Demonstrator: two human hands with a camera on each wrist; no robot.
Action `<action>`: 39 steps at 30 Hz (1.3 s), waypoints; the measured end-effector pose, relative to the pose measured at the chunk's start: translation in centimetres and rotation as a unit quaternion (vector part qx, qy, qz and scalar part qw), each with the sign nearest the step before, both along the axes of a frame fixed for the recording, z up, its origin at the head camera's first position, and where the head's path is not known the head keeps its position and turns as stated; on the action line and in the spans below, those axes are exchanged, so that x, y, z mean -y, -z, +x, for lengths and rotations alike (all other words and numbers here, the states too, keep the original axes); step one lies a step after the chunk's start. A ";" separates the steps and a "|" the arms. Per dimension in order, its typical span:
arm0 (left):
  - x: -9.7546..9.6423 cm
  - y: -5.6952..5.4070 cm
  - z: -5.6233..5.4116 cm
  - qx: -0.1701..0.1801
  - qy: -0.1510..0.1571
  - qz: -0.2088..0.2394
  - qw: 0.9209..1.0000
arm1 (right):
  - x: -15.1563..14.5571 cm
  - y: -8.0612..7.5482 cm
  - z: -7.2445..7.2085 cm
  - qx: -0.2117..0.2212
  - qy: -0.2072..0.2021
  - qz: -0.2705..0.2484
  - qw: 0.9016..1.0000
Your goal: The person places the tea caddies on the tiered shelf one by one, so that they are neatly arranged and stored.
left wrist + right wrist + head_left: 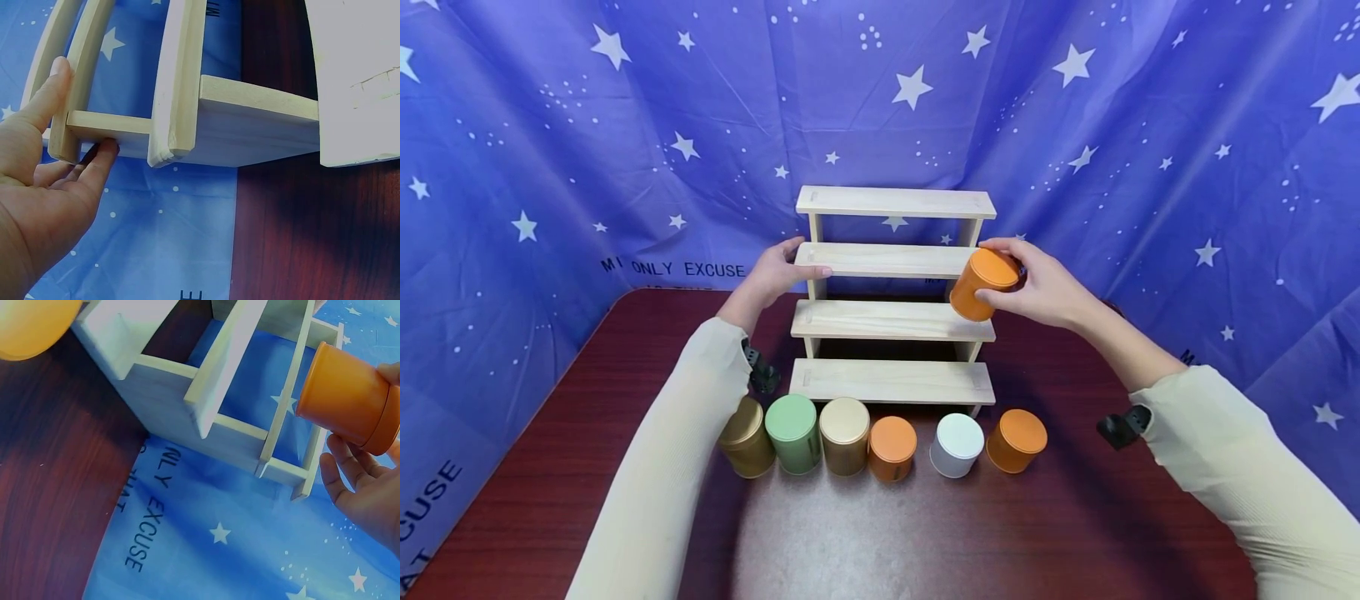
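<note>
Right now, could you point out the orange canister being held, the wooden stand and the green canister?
Held orange canister (342, 394): right wrist view, on its side.
Wooden stand (891, 318): head view, on the second board from the bottom.
Green canister (793, 428): head view, on its lid.

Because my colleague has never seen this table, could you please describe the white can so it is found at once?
On the dark red table stands a wooden stepped shelf, with a row of cans before its lowest step. Second from the row's right end in the head view is the white can, the only white one, with orange cans on both sides.
</note>
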State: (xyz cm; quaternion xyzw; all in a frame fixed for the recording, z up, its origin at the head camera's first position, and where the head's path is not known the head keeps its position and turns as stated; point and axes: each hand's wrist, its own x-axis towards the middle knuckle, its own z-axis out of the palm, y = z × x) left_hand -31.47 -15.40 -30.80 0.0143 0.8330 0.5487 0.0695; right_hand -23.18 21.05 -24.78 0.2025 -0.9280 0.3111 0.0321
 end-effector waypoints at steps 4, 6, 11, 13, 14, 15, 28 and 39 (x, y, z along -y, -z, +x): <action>0.0 0.0 0.0 -0.002 0.002 0.006 1.000 | 0.8 -0.2 -0.4 0.005 -0.006 -0.006 1.000; 0.0 0.1 0.0 -0.005 0.004 0.008 1.000 | 1.2 -0.3 -0.7 0.005 -0.010 -0.008 1.000; 0.0 0.1 0.0 -0.010 0.009 0.012 1.000 | 2.2 -0.5 -1.3 -0.006 -0.021 -0.008 1.000; 0.0 0.1 -0.1 -0.010 0.008 0.014 1.000 | 2.5 -0.6 -1.6 -0.008 -0.027 -0.009 1.000; 0.0 0.1 -0.1 -0.010 0.008 0.013 1.000 | 2.7 -0.7 -1.7 -0.008 -0.030 -0.010 0.999; 0.0 0.1 -0.1 -0.010 0.008 0.011 1.000 | 2.9 -0.7 -1.8 -0.009 -0.032 -0.012 0.999; 0.0 0.2 0.1 -0.001 0.003 0.002 1.000 | 4.7 -0.7 -2.7 -0.004 -0.027 -0.013 1.000; -0.1 0.1 0.1 0.002 0.000 0.005 1.000 | 6.1 -0.7 -3.4 -0.001 -0.030 -0.032 0.999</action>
